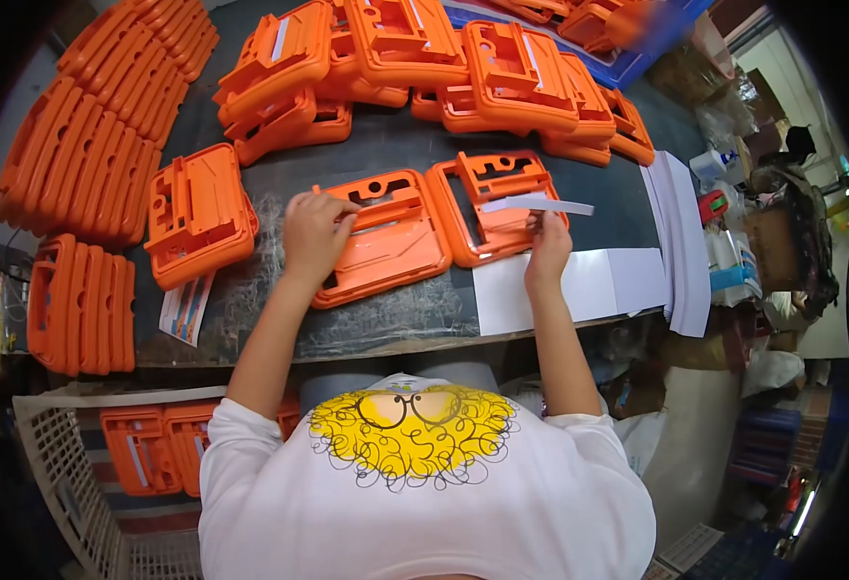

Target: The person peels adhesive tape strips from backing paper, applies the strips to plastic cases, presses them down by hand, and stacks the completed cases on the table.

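Two orange plastic frames lie side by side on the dark table (376,324). My left hand (316,232) rests at the left edge of the left frame (386,266), its fingers bent over the rim; whether they grip it is unclear. Over the right frame (458,227), my right hand (548,246) pinches a narrow white strip (540,204), which points left across that frame. White sheets (564,290) lie under my right wrist. Another orange frame (200,217) sits to the left, partly on a printed card (187,309).
Orange frames are piled along the back (395,48), with rows of orange parts (76,164) at the left. A paper stack (677,242) lies at the right edge. Below the table's left front stands a white crate (52,464). A blue bin (627,68) is at the back right.
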`<state>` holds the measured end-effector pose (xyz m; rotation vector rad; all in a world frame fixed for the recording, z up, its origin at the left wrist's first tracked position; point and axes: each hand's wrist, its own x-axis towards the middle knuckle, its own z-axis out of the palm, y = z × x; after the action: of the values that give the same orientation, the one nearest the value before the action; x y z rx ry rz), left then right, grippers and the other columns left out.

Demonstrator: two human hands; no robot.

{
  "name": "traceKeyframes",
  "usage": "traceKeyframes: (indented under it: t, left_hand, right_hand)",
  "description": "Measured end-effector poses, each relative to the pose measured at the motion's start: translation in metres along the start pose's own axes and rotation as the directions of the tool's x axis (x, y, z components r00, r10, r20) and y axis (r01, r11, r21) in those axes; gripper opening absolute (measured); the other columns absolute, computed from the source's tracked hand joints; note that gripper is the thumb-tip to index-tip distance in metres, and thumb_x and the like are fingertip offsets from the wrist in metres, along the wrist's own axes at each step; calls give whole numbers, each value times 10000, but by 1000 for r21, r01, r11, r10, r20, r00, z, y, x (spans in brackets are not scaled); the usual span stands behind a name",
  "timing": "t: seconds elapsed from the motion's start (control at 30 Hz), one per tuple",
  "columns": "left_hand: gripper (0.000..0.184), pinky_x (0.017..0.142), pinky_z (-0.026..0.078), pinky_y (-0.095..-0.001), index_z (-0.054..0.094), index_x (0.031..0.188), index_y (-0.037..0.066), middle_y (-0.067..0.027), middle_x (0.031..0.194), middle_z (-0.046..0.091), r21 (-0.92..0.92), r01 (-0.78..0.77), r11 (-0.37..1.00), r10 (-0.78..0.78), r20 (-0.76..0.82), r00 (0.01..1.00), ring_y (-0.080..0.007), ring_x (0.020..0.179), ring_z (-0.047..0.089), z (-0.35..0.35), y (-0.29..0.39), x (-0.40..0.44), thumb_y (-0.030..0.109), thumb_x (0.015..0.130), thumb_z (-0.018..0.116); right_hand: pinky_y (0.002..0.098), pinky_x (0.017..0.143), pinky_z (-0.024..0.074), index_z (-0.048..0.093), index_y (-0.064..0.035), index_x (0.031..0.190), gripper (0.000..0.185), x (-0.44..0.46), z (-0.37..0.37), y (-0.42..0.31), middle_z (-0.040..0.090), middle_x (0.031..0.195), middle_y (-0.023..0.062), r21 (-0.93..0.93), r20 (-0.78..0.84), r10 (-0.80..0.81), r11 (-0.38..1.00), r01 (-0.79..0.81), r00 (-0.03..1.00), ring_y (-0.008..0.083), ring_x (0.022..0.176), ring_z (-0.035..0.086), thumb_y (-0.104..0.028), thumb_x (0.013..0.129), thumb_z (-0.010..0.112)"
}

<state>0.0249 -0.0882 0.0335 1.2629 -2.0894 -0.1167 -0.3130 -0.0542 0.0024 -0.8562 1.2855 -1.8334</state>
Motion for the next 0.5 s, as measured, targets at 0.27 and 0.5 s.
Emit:
traceKeyframes:
  t: [0.27,0.5]
  left_hand:
    - [123,841,431,-415,673,909,80,-69,874,675,-94,23,995,-48,-271,962,-286,868,621,-6,48,-6,136,805,705]
    - [177,936,405,-431,665,971,87,-67,996,652,-69,54,996,-55,-15,998,-273,1043,582,-12,33,-63,142,803,683]
  right_hand:
    - [229,567,386,696,29,809,207,-49,58,-31,611,697,-11,-336,226,253,927,-168,941,46,624,502,-165,878,726]
    - [246,568,417,698,65,842,200,-95,122,-3,637,702,48,-466,366,113,882,77,924,82,623,520,-133,847,732]
